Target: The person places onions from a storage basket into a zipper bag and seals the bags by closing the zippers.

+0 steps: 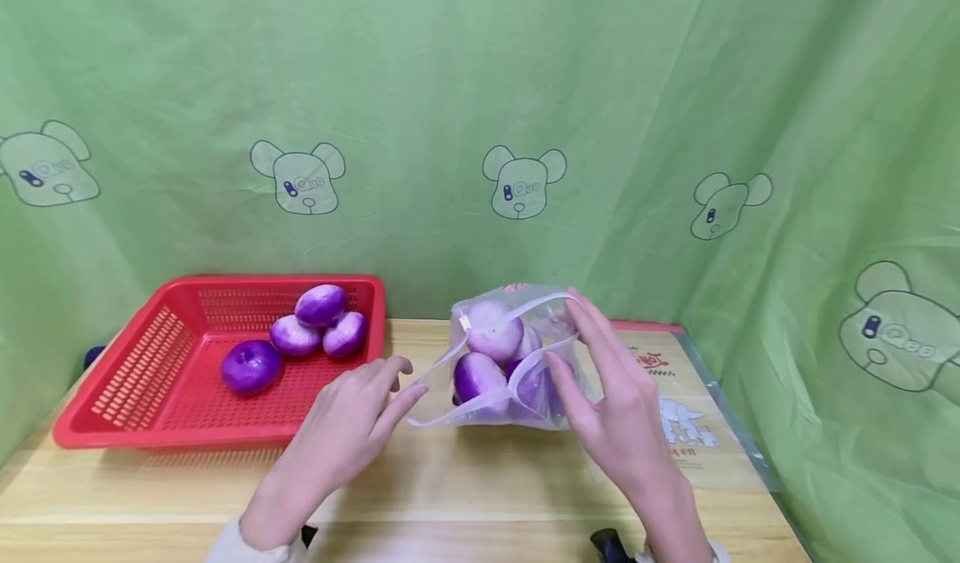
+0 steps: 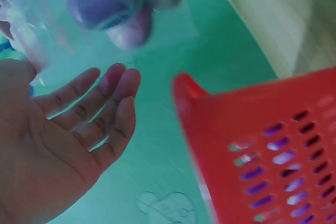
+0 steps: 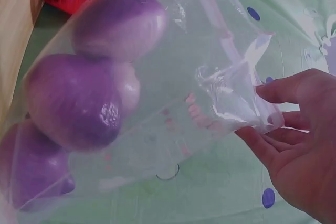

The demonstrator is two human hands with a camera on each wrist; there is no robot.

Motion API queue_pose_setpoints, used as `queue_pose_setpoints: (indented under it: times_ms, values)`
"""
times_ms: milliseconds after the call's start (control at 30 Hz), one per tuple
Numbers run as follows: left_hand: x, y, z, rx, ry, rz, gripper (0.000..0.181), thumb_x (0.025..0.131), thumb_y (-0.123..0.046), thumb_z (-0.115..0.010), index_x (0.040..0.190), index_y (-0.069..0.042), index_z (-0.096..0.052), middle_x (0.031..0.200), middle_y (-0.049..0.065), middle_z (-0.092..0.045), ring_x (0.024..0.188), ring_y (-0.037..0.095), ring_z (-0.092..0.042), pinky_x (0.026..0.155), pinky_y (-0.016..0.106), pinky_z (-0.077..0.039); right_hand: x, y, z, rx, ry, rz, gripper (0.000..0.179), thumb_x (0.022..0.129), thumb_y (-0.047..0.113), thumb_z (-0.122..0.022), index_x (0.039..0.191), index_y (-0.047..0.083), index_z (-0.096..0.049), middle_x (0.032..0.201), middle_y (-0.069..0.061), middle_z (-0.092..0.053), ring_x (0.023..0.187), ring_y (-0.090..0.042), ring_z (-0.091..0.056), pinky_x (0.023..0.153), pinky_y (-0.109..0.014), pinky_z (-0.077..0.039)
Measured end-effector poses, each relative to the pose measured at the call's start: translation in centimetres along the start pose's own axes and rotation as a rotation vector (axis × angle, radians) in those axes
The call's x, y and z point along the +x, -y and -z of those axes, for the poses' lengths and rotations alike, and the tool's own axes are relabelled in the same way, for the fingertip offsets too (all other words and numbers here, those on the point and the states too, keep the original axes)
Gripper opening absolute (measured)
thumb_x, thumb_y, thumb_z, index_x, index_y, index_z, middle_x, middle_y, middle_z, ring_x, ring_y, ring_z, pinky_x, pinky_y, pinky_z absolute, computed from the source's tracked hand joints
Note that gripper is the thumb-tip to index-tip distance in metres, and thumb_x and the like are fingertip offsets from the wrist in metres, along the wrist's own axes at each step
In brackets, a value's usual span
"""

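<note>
A clear plastic bag (image 1: 551,417) stands on the table with several purple-and-white onions (image 1: 480,379) inside. My right hand (image 1: 622,413) pinches the bag's right rim between thumb and fingers, as the right wrist view also shows, where onions (image 3: 76,100) bulge against the plastic. On the other side, my left hand (image 1: 345,421) is by the bag's left handle loop, its thumb close to it; whether they touch I cannot tell. In the left wrist view the left fingers (image 2: 100,108) are extended and hold nothing.
Left of the bag, a red plastic basket (image 1: 180,439) holds several more onions (image 1: 251,367). A printed sheet (image 1: 690,425) lies on the wooden table (image 1: 465,496) at right. Green curtains (image 1: 420,129) with bear-head drawings hang behind and at both sides.
</note>
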State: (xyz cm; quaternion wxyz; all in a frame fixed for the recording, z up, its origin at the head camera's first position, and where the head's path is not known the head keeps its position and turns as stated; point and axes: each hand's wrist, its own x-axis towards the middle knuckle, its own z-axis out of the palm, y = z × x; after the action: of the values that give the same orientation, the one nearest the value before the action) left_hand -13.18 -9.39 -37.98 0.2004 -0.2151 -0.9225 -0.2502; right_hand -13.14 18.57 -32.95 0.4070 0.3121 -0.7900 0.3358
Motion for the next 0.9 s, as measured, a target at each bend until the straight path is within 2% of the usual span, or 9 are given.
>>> queue_pose_setpoints:
  times_ms: [100,267,467,667,800,900]
  values:
    - [0.0,0.8,-0.3,0.012,-0.008,-0.002,0.027,0.101,-0.041,-0.056,0.101,-0.016,-0.066,0.077,-0.012,-0.054,0.062,0.004,-0.047,0.055,0.023,-0.045,0.0,-0.4,0.4,-0.03,-0.013,-0.025,0.055,0.087,0.007,-0.068,0.138,-0.004,-0.053,0.144,-0.019,-0.052,0.128,-0.035,-0.054,0.109,-0.03,-0.041]
    - [0.1,1.7,-0.4,0.036,-0.019,-0.025,0.02,0.099,-0.035,-0.06,0.097,-0.015,-0.066,0.079,-0.011,-0.057,0.062,0.004,-0.048,0.056,0.024,-0.047,0.0,-1.0,1.1,-0.098,-0.029,-0.053,0.059,0.085,0.0,-0.07,0.14,-0.002,-0.052,0.146,-0.018,-0.051,0.13,-0.035,-0.052,0.11,-0.028,-0.039]
    - [0.2,3.7,0.4,0.067,-0.055,-0.016,0.008,0.095,-0.021,-0.068,0.098,-0.013,-0.066,0.083,-0.005,-0.062,0.066,0.008,-0.054,0.06,0.03,-0.052,0.0,-1.6,1.6,-0.184,0.005,-0.124,0.069,0.083,-0.007,-0.073,0.146,0.001,-0.046,0.152,-0.013,-0.044,0.133,-0.035,-0.049,0.111,-0.031,-0.038]
    - [-0.1,7.1,1.9,0.083,-0.114,0.057,0.011,0.092,-0.013,-0.07,0.1,-0.006,-0.065,0.088,0.007,-0.067,0.075,0.022,-0.061,0.066,0.043,-0.053,-0.3,-2.5,1.2,-0.242,0.13,-0.219,0.068,0.089,-0.003,-0.07,0.15,0.002,-0.04,0.157,-0.009,-0.036,0.134,-0.037,-0.047,0.105,-0.044,-0.043]
    - [-0.8,9.9,2.8,0.09,-0.169,0.127,0.018,0.091,-0.01,-0.069,0.106,-0.001,-0.064,0.104,0.018,-0.066,0.095,0.037,-0.061,0.081,0.055,-0.05,-0.6,-3.0,0.6,-0.247,0.205,-0.245,0.067,0.091,0.0,-0.068,0.151,0.001,-0.038,0.158,-0.012,-0.034,0.135,-0.04,-0.045,0.105,-0.049,-0.043]
    - [-1.5,11.9,3.4,0.109,-0.183,0.19,0.027,0.089,-0.008,-0.07,0.112,0.005,-0.062,0.114,0.027,-0.06,0.106,0.047,-0.054,0.094,0.063,-0.042,-0.9,-3.2,0.2,-0.234,0.254,-0.269,0.067,0.092,0.002,-0.067,0.152,0.002,-0.036,0.159,-0.013,-0.032,0.137,-0.041,-0.042,0.107,-0.052,-0.04]
